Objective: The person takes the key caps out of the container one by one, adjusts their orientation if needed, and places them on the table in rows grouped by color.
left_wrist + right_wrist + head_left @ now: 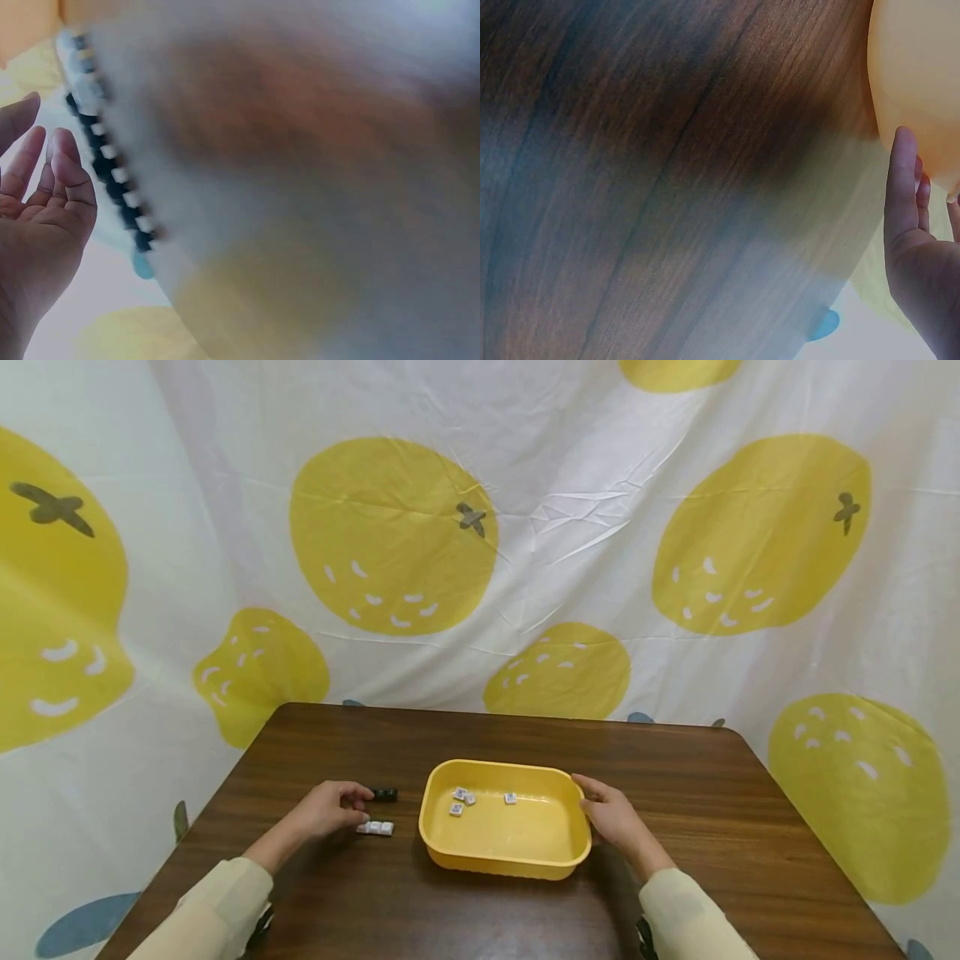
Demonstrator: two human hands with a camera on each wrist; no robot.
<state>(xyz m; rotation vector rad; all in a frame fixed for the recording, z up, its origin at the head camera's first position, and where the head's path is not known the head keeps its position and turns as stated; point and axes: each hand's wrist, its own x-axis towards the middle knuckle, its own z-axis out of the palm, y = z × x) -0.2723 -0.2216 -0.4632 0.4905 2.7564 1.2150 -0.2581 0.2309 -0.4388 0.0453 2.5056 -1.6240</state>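
While the left hand (330, 810) has parted fingers beside black blocks (386, 795) and white blocks (380, 828), the right hand (613, 817) touches a yellow tub (506, 862), straight-fingered.

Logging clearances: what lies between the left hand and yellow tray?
In the head view, black pieces and white pieces, then bare table up to the yellow tray.

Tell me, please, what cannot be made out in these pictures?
- Head view: marks on the tiles in the tray, too small to read.
- Head view: left end of the black blocks, behind the left hand.
- Right wrist view: much of the tray and part of the right hand, cut by the right edge.
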